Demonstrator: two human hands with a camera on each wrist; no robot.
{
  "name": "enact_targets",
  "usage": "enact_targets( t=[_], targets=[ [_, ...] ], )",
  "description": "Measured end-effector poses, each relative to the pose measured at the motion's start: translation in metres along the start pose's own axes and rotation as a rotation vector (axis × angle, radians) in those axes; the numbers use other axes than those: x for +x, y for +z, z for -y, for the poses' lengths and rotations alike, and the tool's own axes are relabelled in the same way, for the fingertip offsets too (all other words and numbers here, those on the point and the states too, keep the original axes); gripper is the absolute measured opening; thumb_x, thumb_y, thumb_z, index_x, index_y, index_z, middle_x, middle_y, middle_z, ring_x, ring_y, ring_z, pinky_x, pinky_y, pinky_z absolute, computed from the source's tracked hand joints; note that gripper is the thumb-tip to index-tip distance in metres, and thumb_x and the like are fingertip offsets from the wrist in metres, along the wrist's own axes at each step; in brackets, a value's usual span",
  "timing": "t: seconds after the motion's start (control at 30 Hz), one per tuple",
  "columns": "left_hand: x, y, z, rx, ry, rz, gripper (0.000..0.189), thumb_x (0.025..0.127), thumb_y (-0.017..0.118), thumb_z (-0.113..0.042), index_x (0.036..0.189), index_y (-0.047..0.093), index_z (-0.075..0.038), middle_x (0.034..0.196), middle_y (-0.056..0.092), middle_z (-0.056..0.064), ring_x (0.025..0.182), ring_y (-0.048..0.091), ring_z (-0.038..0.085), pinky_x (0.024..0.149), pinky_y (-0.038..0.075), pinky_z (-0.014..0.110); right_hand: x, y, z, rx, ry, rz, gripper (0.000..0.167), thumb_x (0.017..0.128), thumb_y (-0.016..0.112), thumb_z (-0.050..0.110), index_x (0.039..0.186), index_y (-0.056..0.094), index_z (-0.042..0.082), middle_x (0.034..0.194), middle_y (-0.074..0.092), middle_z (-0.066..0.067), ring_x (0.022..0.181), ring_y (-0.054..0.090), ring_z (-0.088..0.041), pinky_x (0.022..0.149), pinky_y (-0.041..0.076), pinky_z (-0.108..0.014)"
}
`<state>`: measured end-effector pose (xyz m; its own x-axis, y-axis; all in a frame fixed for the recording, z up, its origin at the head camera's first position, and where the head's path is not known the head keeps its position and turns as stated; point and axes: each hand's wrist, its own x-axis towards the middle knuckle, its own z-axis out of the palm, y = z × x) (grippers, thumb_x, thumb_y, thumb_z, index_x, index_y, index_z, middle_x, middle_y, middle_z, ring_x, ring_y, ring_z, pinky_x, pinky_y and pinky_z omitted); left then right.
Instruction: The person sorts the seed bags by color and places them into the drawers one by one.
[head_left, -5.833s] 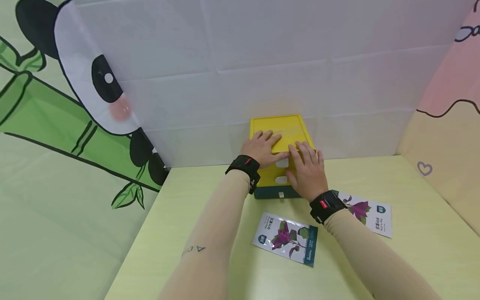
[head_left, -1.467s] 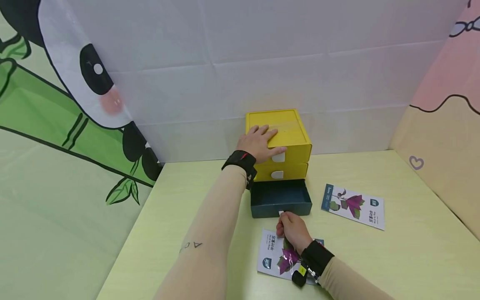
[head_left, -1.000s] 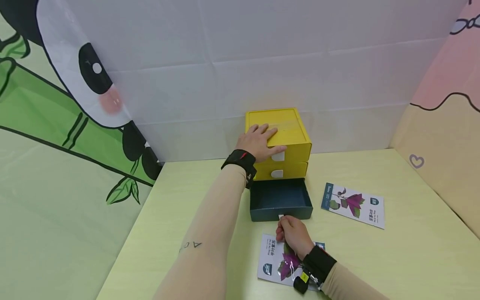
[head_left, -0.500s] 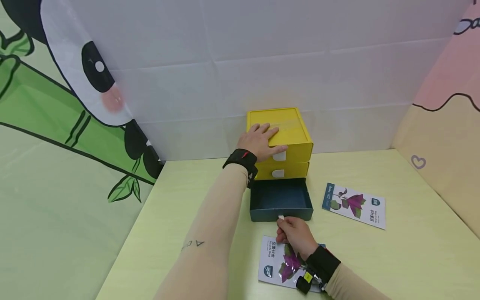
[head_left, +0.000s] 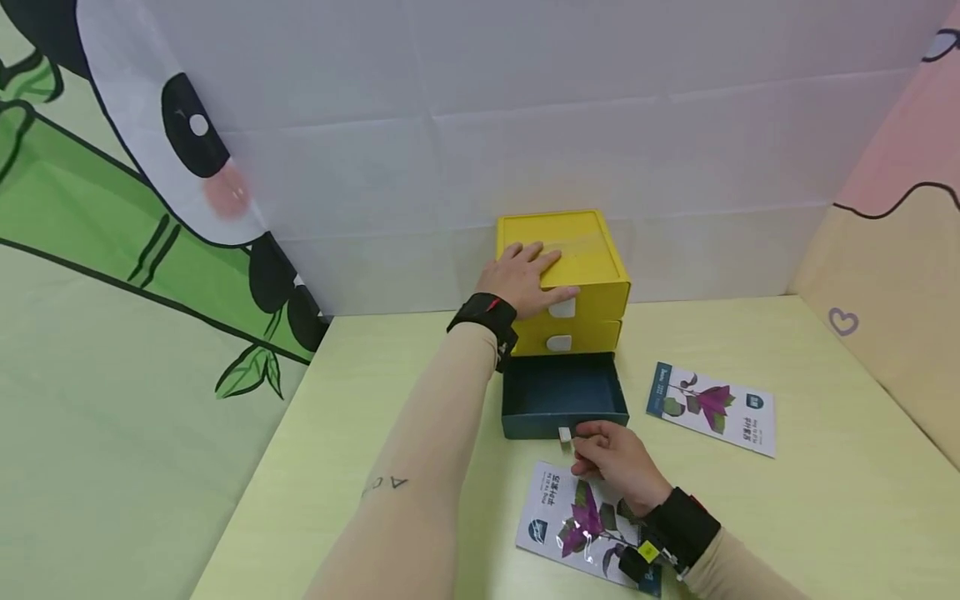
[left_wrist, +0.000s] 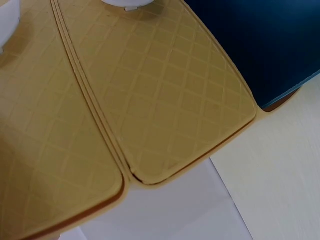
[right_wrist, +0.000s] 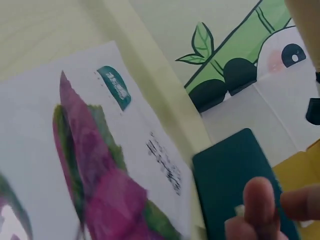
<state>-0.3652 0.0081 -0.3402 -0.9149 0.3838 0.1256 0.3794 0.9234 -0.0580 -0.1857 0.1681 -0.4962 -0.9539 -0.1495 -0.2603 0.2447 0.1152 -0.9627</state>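
A yellow drawer box [head_left: 581, 237] stands against the back wall, its two yellow drawer fronts [left_wrist: 175, 95] shut. My left hand [head_left: 521, 282] rests on its top with the fingers spread. Below, the dark teal bottom drawer [head_left: 564, 427] is pulled out toward me. A small white pull tab [head_left: 565, 434] sticks out from its front. Just right of this tab is my right hand [head_left: 618, 462], fingers loosely bent and apart from it. Beneath the right hand lies a white seed-style packet [head_left: 551, 508] with a purple flower picture, partly hidden by the wrist strap.
A second flower packet [head_left: 720, 408] lies on the pale table [head_left: 825, 517] right of the drawer. A white cloth wall [head_left: 540, 100] rises behind the box, with a panda print at the left.
The bottom drawer, shut at first, was drawn out by its tab. My right hand has now let go of the tab and shifted right. The left hand stays on the box.
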Motion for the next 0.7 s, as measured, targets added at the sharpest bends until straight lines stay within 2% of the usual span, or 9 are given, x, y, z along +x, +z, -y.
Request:
enact_targets(
  t=[0.07,0.17,0.27,0.37,0.43,0.53,0.7],
  targets=[
    [0.002,-0.001,-0.001,0.001,0.0,0.0,0.084,0.081,0.031,-0.084,0.152,0.026,-0.038,0.157,0.025,-0.004,0.142,0.023,0.024,0.109,0.032,0.049,-0.003,-0.012,0.004,-0.109,-0.038,-0.012,0.03,0.095,0.061,0.016,0.12,0.057,0.0,0.087,0.063,-0.017,0.072,0.062,-0.025,0.068,0.054,-0.027],
    [0.005,-0.003,-0.003,0.003,0.0,0.005,0.084,0.081,0.03,-0.084,0.152,0.025,-0.038,0.157,0.025,-0.004,0.142,0.023,0.025,0.108,0.033,0.049,-0.01,-0.032,0.008,-0.364,-0.102,-0.041,0.031,0.092,0.067,0.026,0.113,0.062,0.004,0.083,0.061,-0.009,0.074,0.057,-0.021,0.064,0.05,-0.026],
    [0.008,-0.005,-0.002,0.001,-0.008,0.01,0.085,0.081,0.031,-0.084,0.152,0.025,-0.038,0.157,0.025,-0.004,0.142,0.023,0.025,0.108,0.033,0.049,-0.016,-0.051,0.01,-0.616,-0.133,-0.043,0.039,0.087,0.07,0.038,0.112,0.065,0.008,0.089,0.061,0.0,0.081,0.054,-0.017,0.071,0.05,-0.031],
    [0.012,-0.004,-0.001,-0.002,-0.017,0.01,0.085,0.081,0.032,-0.084,0.152,0.025,-0.038,0.158,0.024,-0.004,0.143,0.022,0.025,0.108,0.033,0.049,-0.018,-0.066,0.008,-0.819,-0.142,-0.021,0.048,0.081,0.074,0.048,0.113,0.067,0.012,0.096,0.062,0.001,0.089,0.055,-0.017,0.08,0.052,-0.038],
    [0.015,-0.004,0.001,-0.003,-0.02,0.01,0.085,0.081,0.031,-0.084,0.152,0.024,-0.038,0.158,0.024,-0.004,0.143,0.021,0.025,0.108,0.032,0.049,-0.018,-0.074,0.006,-0.94,-0.169,0.001,0.055,0.076,0.075,0.054,0.113,0.068,0.014,0.098,0.062,0.001,0.09,0.055,-0.017,0.081,0.052,-0.041],
    [0.019,-0.004,0.001,-0.005,-0.028,0.01,0.085,0.08,0.032,-0.084,0.152,0.024,-0.038,0.158,0.024,-0.004,0.143,0.021,0.025,0.108,0.032,0.05,-0.018,-0.083,0.003,-1.069,-0.216,0.029,0.065,0.07,0.074,0.064,0.112,0.069,0.014,0.101,0.062,-0.001,0.092,0.055,-0.019,0.082,0.052,-0.045],
    [0.023,-0.002,0.001,-0.006,-0.036,0.019,0.085,0.081,0.031,-0.084,0.152,0.024,-0.038,0.158,0.023,-0.003,0.143,0.021,0.025,0.108,0.033,0.05,-0.019,-0.092,-0.002,-1.131,-0.225,0.077,0.082,0.064,0.071,0.073,0.118,0.067,0.011,0.111,0.063,-0.006,0.099,0.056,-0.025,0.087,0.05,-0.051]
  ],
)
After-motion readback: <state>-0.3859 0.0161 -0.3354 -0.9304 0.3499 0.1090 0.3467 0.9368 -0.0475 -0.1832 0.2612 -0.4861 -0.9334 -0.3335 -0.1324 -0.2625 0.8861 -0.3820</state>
